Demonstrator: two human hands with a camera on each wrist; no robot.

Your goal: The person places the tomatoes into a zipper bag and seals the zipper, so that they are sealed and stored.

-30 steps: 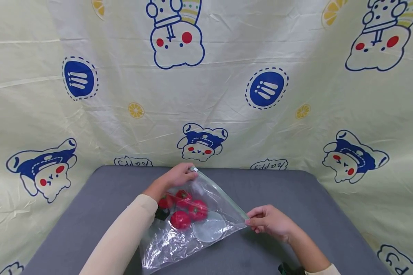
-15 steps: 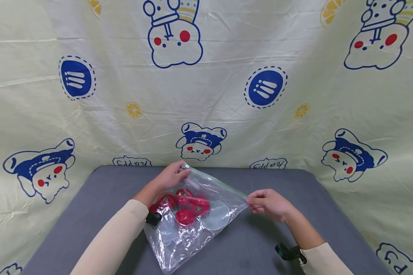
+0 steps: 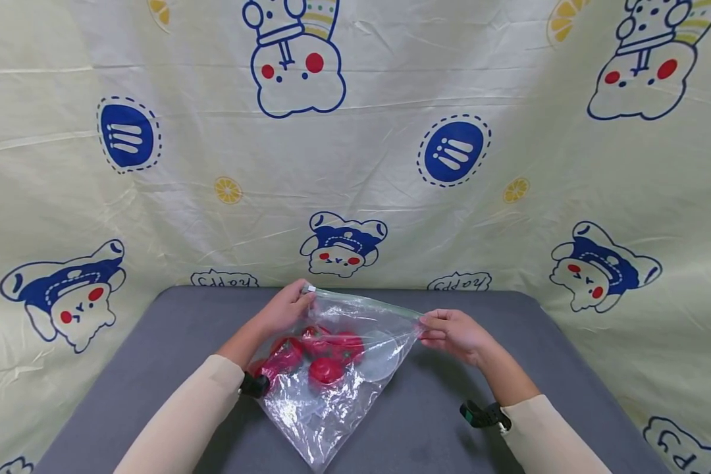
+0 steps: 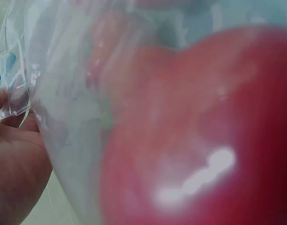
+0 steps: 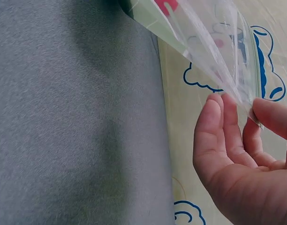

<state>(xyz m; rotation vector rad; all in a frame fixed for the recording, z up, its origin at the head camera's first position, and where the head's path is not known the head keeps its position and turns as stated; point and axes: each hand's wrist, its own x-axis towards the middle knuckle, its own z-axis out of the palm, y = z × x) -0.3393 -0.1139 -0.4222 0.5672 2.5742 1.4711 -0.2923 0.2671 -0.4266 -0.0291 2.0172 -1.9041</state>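
A clear zip bag (image 3: 343,421) hangs tilted over the grey table, one lower corner pointing toward me. Several red tomatoes (image 3: 326,372) show through its plastic, beside a pale round patch (image 3: 379,363) whose nature I cannot tell. My left hand (image 3: 287,306) pinches the top left corner, near the white slider (image 3: 310,288). At the other end of the green-tinted zip strip, my right hand (image 3: 456,334) pinches the top right corner between thumb and finger. In the left wrist view one blurred tomato (image 4: 204,131) behind plastic fills most of the picture.
The grey table (image 3: 426,421) spreads beneath the bag, its far edge just behind the hands. A pale printed sheet (image 3: 379,66) hangs behind and along both sides. Dark camera mounts (image 3: 484,415) sit on both wrists.
My right hand has risen and moved away from me, bringing the zip strip closer to level. My left hand has shifted slightly left. The bag's bottom has swung toward the middle.
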